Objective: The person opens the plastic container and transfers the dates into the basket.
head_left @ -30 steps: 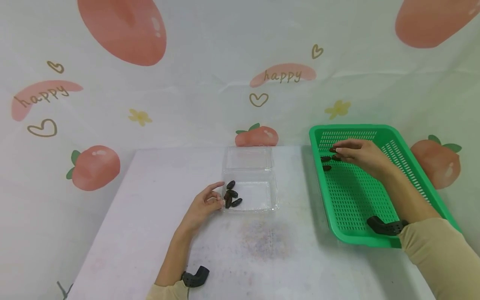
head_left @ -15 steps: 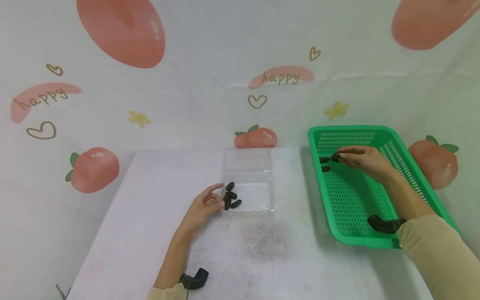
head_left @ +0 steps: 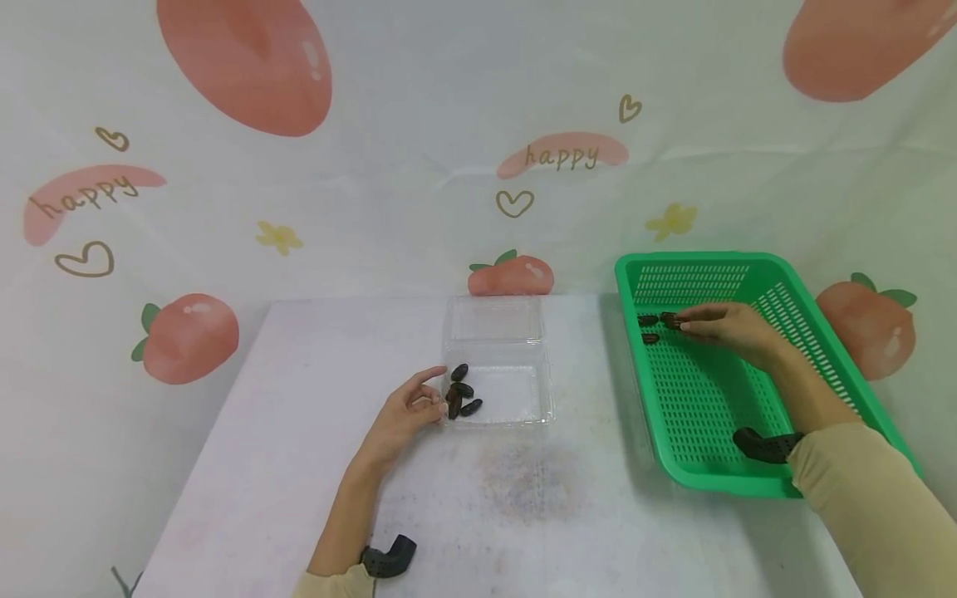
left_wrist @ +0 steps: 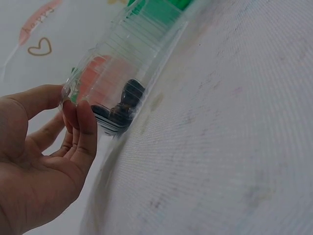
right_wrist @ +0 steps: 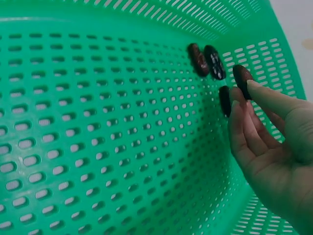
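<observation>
The left hand (head_left: 404,419) pinches the left wall of a clear plastic box (head_left: 516,423); in the left wrist view, thumb and fingers of the hand (left_wrist: 54,142) grip the box rim (left_wrist: 66,93). Several dark oval dates (head_left: 472,407) lie at the box's left side. Inside the green basket (head_left: 661,432), the right hand (head_left: 736,332) pinches a date; the right wrist view shows that date (right_wrist: 241,78) between thumb and fingers of the hand (right_wrist: 274,152). Another date (right_wrist: 225,101) lies by the fingertips, and two more (right_wrist: 198,59) lie side by side on the basket floor.
The box's clear lid (head_left: 495,320) lies folded back behind it. Both stand on a white table (head_left: 336,357), with the basket at the right. A white backdrop printed with fruit (head_left: 190,339) rises behind. Each wrist wears a black mount (head_left: 389,556).
The right hand has moved slightly down and right inside the basket, with a date between its fingers. The left hand stays at the box, and the dates there look unchanged.
</observation>
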The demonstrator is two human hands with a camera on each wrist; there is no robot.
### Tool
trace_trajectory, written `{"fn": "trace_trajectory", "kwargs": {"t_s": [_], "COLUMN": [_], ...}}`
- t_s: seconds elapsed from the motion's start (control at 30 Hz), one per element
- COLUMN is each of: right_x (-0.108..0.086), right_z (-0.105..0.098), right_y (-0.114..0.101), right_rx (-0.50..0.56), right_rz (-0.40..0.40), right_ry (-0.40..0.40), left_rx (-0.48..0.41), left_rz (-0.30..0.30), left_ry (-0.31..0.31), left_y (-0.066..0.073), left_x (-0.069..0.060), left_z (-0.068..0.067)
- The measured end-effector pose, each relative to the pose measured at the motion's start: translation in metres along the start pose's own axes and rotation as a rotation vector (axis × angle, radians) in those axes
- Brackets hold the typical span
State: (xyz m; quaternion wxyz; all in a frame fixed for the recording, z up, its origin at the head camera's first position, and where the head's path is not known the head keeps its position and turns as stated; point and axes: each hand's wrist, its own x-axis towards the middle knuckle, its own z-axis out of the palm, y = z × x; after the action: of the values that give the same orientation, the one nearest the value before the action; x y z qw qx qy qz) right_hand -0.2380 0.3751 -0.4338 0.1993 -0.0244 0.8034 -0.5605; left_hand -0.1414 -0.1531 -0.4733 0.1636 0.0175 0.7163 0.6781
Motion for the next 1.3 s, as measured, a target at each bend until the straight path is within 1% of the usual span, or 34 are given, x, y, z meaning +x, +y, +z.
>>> {"fn": "trace_trajectory", "kwargs": {"t_s": [0.27, 0.5, 0.57, 0.63, 0.8, 0.93, 1.0, 1.17, 1.3], "right_x": [0.004, 0.005, 0.006, 0.007, 0.007, 0.005, 0.005, 0.004, 0.002], "right_z": [0.001, 0.004, 0.005, 0.006, 0.006, 0.003, 0.001, -0.001, -0.004], "right_y": [0.008, 0.013, 0.013, 0.013, 0.011, 0.010, 0.010, 0.011, 0.010], "right_rx": [-0.026, -0.091, -0.109, -0.099, -0.112, -0.163, -0.165, -0.138, -0.132], "right_rz": [0.045, 0.045, 0.051, 0.061, 0.079, 0.070, 0.078, 0.098, 0.082], "right_ry": [-0.013, 0.011, 0.020, 0.024, 0.013, -0.005, -0.010, 0.006, 0.013], "left_rx": [0.005, 0.005, 0.003, 0.002, 0.004, 0.001, -0.001, -0.005, -0.003], "left_rz": [0.002, 0.009, 0.013, 0.016, 0.021, 0.024, 0.022, 0.011, 0.005], "left_ry": [-0.002, -0.002, -0.004, -0.006, -0.013, -0.016, -0.012, -0.006, -0.008], "left_y": [-0.002, -0.004, -0.004, -0.004, -0.004, -0.004, -0.004, -0.004, -0.003], "left_x": [0.001, 0.002, 0.002, 0.001, 0.002, 0.003, 0.003, 0.002, 0.002], "left_z": [-0.001, -0.001, -0.001, -0.001, -0.002, -0.002, -0.002, -0.002, -0.001]}}
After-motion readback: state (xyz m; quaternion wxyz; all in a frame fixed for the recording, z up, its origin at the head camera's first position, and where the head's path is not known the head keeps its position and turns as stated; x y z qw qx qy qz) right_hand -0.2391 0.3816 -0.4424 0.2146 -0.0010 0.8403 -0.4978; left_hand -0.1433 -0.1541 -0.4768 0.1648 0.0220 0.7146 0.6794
